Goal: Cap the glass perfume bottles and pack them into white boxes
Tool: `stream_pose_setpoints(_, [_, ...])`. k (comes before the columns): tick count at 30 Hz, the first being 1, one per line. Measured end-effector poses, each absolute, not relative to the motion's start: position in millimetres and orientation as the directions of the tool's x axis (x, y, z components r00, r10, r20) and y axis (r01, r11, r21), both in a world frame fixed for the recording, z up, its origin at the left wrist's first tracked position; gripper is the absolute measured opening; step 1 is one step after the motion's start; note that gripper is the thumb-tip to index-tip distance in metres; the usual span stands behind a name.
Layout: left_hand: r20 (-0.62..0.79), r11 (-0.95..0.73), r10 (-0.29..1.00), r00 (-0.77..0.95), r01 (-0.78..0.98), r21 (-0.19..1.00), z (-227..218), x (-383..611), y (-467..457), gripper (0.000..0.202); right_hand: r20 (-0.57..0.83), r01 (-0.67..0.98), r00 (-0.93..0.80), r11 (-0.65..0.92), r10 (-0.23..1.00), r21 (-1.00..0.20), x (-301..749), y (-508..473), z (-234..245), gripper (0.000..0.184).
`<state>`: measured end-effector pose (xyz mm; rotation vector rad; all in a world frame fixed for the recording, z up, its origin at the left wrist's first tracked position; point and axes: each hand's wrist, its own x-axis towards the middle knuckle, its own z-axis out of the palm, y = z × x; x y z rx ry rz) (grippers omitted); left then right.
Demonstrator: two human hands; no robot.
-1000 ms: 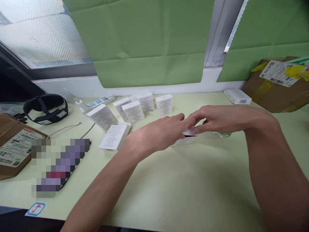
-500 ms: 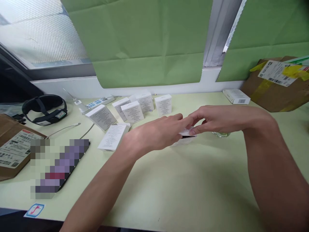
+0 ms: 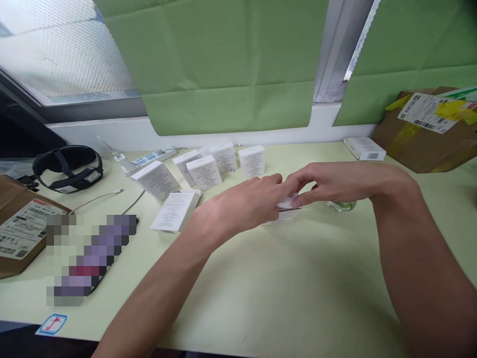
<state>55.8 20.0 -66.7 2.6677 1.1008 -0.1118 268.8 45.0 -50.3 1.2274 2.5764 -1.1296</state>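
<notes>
A small white box (image 3: 285,217) stands on the table between my hands, partly covered by them. My left hand (image 3: 253,201) is closed around its left side, with the fingertips hidden behind the box. From the right, my right hand (image 3: 313,185) grips the top, the thumb pressed on the near upper edge. A thin dark line runs under the box's top flap. Just right of the box, a round, clear, greenish object (image 3: 342,205) lies partly behind my right hand; its kind is unclear.
Several white printed boxes (image 3: 204,173) stand back left, and one white box (image 3: 175,211) lies flat nearer. Left are a black headset (image 3: 69,169), power strip (image 3: 154,157), cable, blurred phone-like item (image 3: 100,253) and carton (image 3: 26,233). Another carton (image 3: 428,132) and small box (image 3: 365,149) sit back right.
The dark gap under the white box's top flap has narrowed as the flap went down. Both hands stay on the box; the right forearm has shifted slightly left.
</notes>
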Motion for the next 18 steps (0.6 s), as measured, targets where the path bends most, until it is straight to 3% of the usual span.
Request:
stream_pose_setpoints(4, [-0.172,-0.681,0.680,0.712,0.701,0.210,-66,55,21,0.041,-0.346,0.697,-0.674,0.406,0.653,-0.592,271,48,-53,0.032])
stream_pose_setpoints(10, [-0.215,-0.683,0.628,0.748,0.662,0.308,-59,48,26,0.034,-0.435,0.708,-0.643,0.274,0.630,-0.651,271,49,-56,0.032])
stream_pose_setpoints(18, [-0.191,-0.681,0.625,0.757,0.648,0.341,-63,44,32,0.028,-0.420,0.719,-0.626,0.278,0.657,-0.637,267,49,-59,0.033])
